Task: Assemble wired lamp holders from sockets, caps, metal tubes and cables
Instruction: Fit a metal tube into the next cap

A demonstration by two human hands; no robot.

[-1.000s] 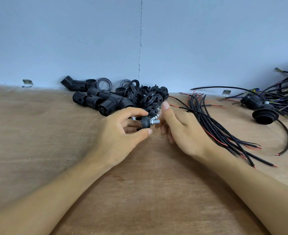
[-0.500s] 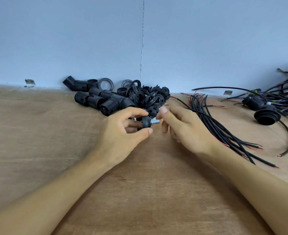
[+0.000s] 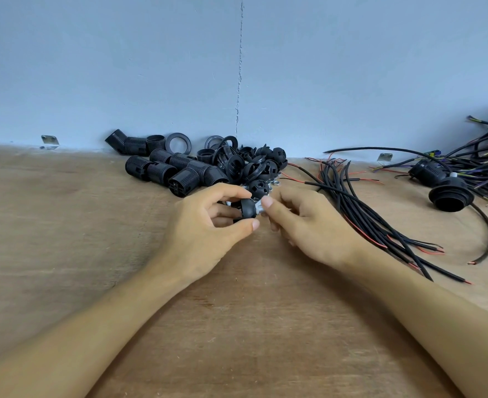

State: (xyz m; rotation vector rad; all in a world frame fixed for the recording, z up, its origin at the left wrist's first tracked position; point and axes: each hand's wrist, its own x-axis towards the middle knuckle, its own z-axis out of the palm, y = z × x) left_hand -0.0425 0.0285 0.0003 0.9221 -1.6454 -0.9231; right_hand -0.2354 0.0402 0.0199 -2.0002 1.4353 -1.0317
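Gripping a small black cap (image 3: 247, 209) in the left hand (image 3: 199, 228), thumb underneath, forefinger arched over the top, remaining fingers curled behind. Pinching a short metal tube (image 3: 258, 207) with the right hand (image 3: 309, 222), forefinger tip pressed on the tube, other fingers curled below. Tube end touching the middle of the cap; depth of fit impossible to tell. Both held just above a wooden table (image 3: 93, 254), forearms reaching in from the two bottom corners.

Lying just behind the hands: another cap (image 3: 258, 187) with holes in its dome, and a few silvery nuts (image 3: 274, 183) beside it. Heaped farther back, against the pale blue wall (image 3: 151, 67): ribbed black sockets (image 3: 179, 170) on the left, loose rings and caps (image 3: 248, 165) on the right, all touching in one pile.

Spread to the right of the right hand: a bundle of black cables (image 3: 366, 216), red cores showing at the ends, fanned toward the near edge. Resting well apart at far right: a wired lamp holder (image 3: 451, 195), mouth facing forward, one cable curving away from it, and behind it a tangle of wired pieces (image 3: 484, 159).

Fixed at the foot of the wall: a metal bracket (image 3: 50, 140) at far left, and a second bracket (image 3: 385, 157) behind the cables.
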